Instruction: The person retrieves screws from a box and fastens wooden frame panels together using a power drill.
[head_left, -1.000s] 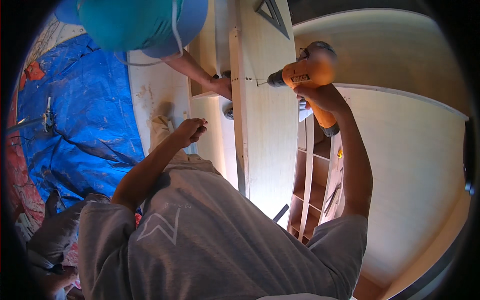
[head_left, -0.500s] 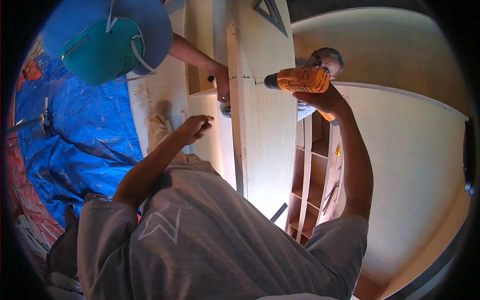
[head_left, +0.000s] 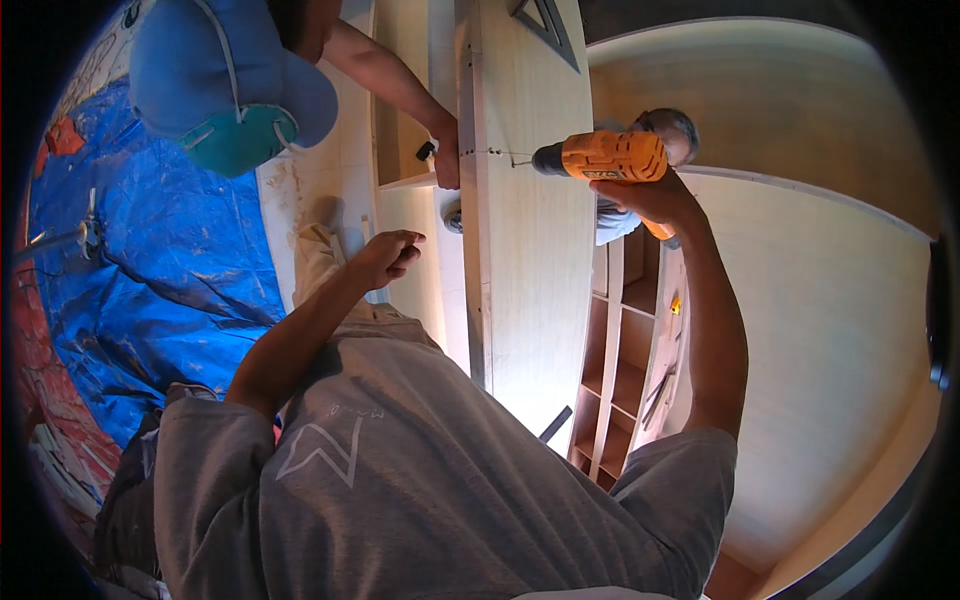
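Observation:
My right hand [head_left: 650,200] grips an orange cordless drill [head_left: 600,157]. Its bit points left at the edge of a tall pale plywood panel [head_left: 535,260]. My left hand [head_left: 388,256] hovers left of the panel with fingers curled, and whether it pinches something small I cannot tell. A co-worker in a blue cap [head_left: 225,90] leans in from the upper left. That person's hand [head_left: 447,165] presses against the panel's edge just left of the drill bit.
A blue tarp [head_left: 150,260] covers the floor at left. A wooden shelf unit with open compartments [head_left: 625,370] stands right of the panel. Another person's head [head_left: 670,130] shows behind the drill. A curved pale wall [head_left: 830,330] fills the right.
The drill has shifted down and left toward the panel edge. The co-worker's cap has swung further left and down. My left hand moved slightly lower.

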